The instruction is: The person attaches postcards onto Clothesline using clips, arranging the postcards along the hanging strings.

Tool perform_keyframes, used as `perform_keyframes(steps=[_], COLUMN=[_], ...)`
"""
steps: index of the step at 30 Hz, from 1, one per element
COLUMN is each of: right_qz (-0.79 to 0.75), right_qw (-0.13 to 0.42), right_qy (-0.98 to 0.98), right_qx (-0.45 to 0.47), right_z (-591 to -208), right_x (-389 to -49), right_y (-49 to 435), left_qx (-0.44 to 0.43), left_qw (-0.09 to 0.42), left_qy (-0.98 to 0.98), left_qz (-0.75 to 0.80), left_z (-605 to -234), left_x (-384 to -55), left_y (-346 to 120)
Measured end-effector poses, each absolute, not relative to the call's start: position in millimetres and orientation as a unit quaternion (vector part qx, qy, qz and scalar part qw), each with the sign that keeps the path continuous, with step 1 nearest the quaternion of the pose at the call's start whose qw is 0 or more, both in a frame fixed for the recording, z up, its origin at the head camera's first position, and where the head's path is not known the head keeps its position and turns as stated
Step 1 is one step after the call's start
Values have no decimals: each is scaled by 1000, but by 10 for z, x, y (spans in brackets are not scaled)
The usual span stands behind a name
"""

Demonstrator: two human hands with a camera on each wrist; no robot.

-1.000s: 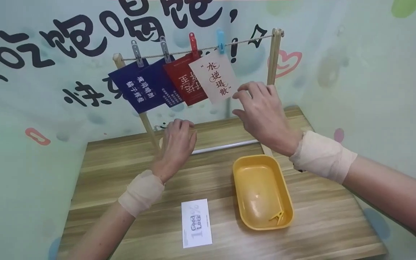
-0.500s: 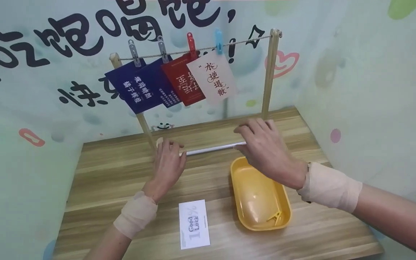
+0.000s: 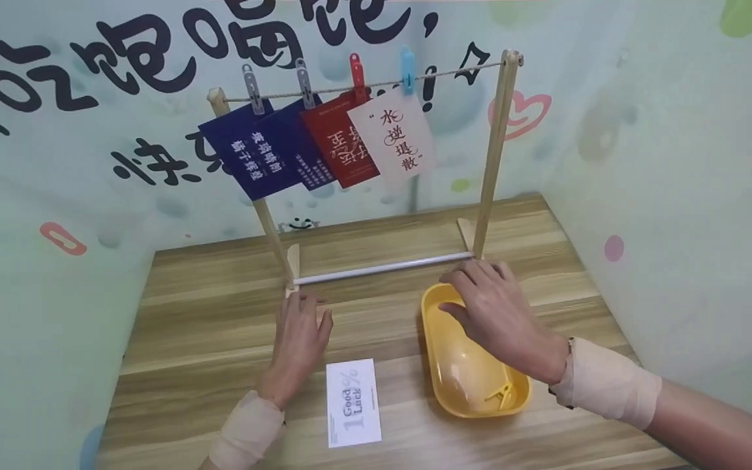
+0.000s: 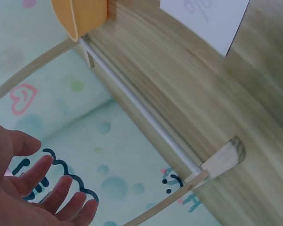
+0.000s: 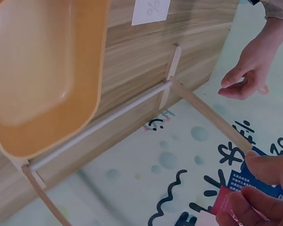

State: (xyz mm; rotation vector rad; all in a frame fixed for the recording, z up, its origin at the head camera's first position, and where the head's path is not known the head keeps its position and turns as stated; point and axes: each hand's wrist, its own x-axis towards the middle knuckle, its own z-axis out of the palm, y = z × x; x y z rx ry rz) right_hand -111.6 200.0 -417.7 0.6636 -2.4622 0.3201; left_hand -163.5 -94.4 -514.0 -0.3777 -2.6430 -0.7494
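My left hand (image 3: 302, 339) hovers in front of the left foot of a wooden rack, fingers loosely bent and holding nothing. Over the far end of a yellow tray (image 3: 433, 352) is my right hand (image 3: 497, 313), also with nothing in it and its thumb apart from the fingers. Two blue cards (image 3: 242, 153), a red card (image 3: 343, 147) and a white card (image 3: 394, 140) hang from the rack's string (image 3: 454, 71). Two grey clothespins (image 3: 253, 89), a red clothespin (image 3: 357, 78) and a light blue clothespin (image 3: 408, 72) clip them there. A white "Good Luck" card (image 3: 354, 403) lies on the table.
The rack has two wooden posts (image 3: 495, 156) joined by a silvery bar (image 3: 382, 267) near the tabletop (image 3: 206, 326). Inside the tray is a yellow clothespin (image 3: 500, 395). A printed wall (image 3: 363, 209) stands close behind the rack.
Both hands have come down and back from beside the hanging cards toward the table's front. The cards stay on the string, and the tray and the loose card have not moved.
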Motion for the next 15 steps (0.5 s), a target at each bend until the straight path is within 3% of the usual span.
perform_keyframes(steps=[15], right_qz=[166], right_qw=[251], right_qy=[-936], right_qx=[183], right_z=[-4610], right_x=[-852], right_y=[2264], left_qx=[-75], left_qw=[105], left_qy=[-935], left_qz=[-329], left_z=[-5535], left_x=[-1188], left_y=[-1198])
